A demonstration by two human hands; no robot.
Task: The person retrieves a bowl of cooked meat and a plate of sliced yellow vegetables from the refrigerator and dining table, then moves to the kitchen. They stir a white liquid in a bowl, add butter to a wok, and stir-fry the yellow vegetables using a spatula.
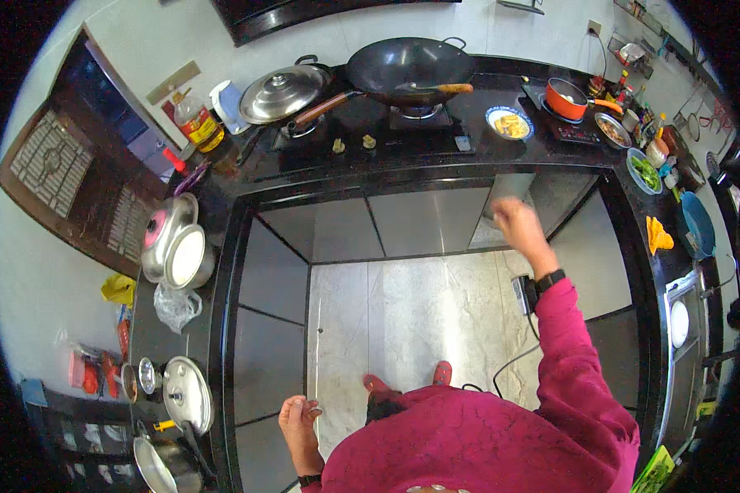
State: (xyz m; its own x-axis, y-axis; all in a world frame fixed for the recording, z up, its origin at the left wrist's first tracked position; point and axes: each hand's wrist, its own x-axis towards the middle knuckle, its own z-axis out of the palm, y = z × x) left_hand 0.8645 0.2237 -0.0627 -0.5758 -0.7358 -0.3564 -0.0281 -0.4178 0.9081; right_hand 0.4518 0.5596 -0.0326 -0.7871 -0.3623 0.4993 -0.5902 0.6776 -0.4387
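My right hand (521,228) reaches forward over the floor, in front of the counter's right part. Motion blurs its fingers, so I cannot tell if they hold anything. Behind it, on the counter, stands a blue-rimmed plate (509,124) with yellow food pieces. My left hand (299,425) hangs low beside my body, its fingers loosely bent and apart, with nothing visible in it. Ahead, a large black wok (410,68) sits on the gas stove, a wooden-handled utensil (450,89) lying across it. A domed steel lid (283,92) covers a second pan to its left.
An orange saucepan (566,101) stands on an induction cooker (573,132), near a bowl of greens (644,172). An orange cloth (658,235) lies before the sink (684,370). Steel pots (185,259) line the left counter. A black cable (512,363) hangs by my right arm.
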